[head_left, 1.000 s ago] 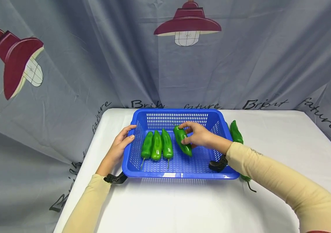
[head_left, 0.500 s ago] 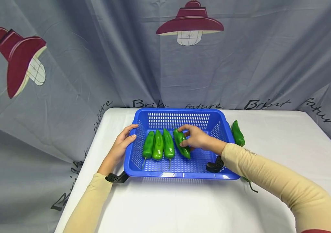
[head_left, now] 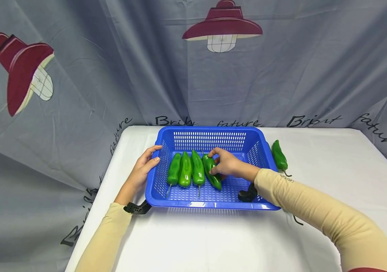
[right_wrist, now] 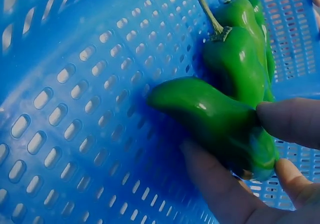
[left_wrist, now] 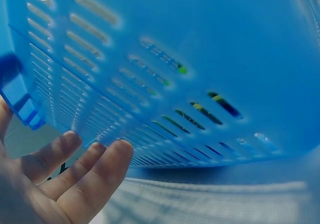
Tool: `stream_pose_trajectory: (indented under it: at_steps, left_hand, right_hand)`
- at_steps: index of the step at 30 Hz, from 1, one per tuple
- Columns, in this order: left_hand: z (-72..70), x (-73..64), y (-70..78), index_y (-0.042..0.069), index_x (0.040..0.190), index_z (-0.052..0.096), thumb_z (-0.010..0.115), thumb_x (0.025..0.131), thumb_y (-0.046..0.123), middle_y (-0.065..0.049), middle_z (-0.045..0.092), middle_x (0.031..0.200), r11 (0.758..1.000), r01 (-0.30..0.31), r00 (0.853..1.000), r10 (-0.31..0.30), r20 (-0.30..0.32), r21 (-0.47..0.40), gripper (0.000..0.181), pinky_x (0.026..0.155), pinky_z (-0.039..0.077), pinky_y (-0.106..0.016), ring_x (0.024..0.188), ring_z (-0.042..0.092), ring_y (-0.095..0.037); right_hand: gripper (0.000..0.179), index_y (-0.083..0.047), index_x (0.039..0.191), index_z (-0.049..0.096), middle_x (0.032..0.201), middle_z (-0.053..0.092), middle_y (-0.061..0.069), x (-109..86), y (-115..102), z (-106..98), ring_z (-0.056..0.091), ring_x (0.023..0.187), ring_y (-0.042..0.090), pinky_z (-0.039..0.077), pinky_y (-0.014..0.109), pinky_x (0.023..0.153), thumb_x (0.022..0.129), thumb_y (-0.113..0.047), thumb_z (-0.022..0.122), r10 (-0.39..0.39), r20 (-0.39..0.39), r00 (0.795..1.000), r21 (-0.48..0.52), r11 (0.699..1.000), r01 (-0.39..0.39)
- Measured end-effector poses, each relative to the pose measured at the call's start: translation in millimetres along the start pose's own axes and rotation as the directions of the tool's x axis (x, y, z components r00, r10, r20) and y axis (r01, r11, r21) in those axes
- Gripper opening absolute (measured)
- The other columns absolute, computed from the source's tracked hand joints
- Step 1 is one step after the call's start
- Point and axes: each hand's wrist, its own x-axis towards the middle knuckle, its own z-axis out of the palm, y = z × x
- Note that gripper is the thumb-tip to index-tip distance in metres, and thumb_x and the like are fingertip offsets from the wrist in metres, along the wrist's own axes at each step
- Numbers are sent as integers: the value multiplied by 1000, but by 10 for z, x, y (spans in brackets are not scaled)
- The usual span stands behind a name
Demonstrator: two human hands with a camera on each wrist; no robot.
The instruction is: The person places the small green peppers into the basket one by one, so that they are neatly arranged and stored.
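Note:
In the head view, my right hand [head_left: 225, 163] is inside the blue plastic basket [head_left: 193, 204], holding a long green pepper [head_left: 212, 175] between thumb and fingers. Seen from the right wrist, this pepper [right_wrist: 200, 106] lies tilted close over the slotted floor, fingertips at one end. To its left three more green peppers stand side by side: a left one [head_left: 174, 172], a middle one [head_left: 185, 173] and a right one [head_left: 198, 172]. My left hand [head_left: 139, 172] holds the basket's left rim. The left wrist view shows its lower fingers [left_wrist: 102, 179] outside the slotted wall.
Right of the basket another green pepper [head_left: 279, 156] lies on the white table [head_left: 193, 241]. A further pepper's stem [head_left: 297, 221] pokes out below my right sleeve, its body hidden. A grey printed curtain [head_left: 146, 75] hangs behind the table.
My right hand has shifted slightly left and towards me, bringing its pepper nearer the row of three. The left hand has stayed at the rim.

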Motion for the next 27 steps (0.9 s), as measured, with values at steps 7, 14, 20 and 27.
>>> stream_pose_trajectory:
  at_steps: [7, 14, 20, 27]
  left_hand:
    - [10, -1, 19, 13, 145, 45, 47, 103, 10, -22, 31, 161, 1000, -1, 1000, 1, -2, -2, 41, 89, 61, -29, 127, 50, -32]
    - [17, -5, 25, 15, 144, 46, 47, 103, 10, -23, 32, 160, 1000, 7, 1000, -7, -2, -6, 41, 88, 61, -29, 125, 52, -28]
    - [15, -7, 29, 20, 141, 49, 47, 103, 9, -23, 32, 160, 1000, 5, 1000, -5, -8, -9, 40, 88, 61, -28, 123, 53, -25]
    - [16, -2, 25, 23, 140, 50, 47, 103, 9, -24, 33, 158, 1000, 4, 1000, -4, -4, -18, 40, 87, 62, -28, 119, 55, -20]
  right_hand:
    - [54, -4, 127, 46, 107, 61, 22, -26, 16, 6, 70, 88, 31, 64, 41, 58, 82, 8, 75, 30, 17, 999, -1, 1000, -30]
    - [55, -4, 128, 43, 104, 60, 19, -33, 16, 40, 70, 81, 29, 64, 40, 57, 84, 5, 75, 59, 14, 998, 26, 998, -60]
    - [54, -3, 129, 39, 88, 58, 12, -16, 10, 60, 61, 68, 20, 64, 38, 56, 86, 4, 72, 80, 21, 997, 71, 994, -82]
    - [55, -3, 133, 35, 83, 55, 11, -16, 9, 56, 57, 67, 20, 64, 37, 55, 89, 3, 68, 95, 52, 994, 116, 988, -100]
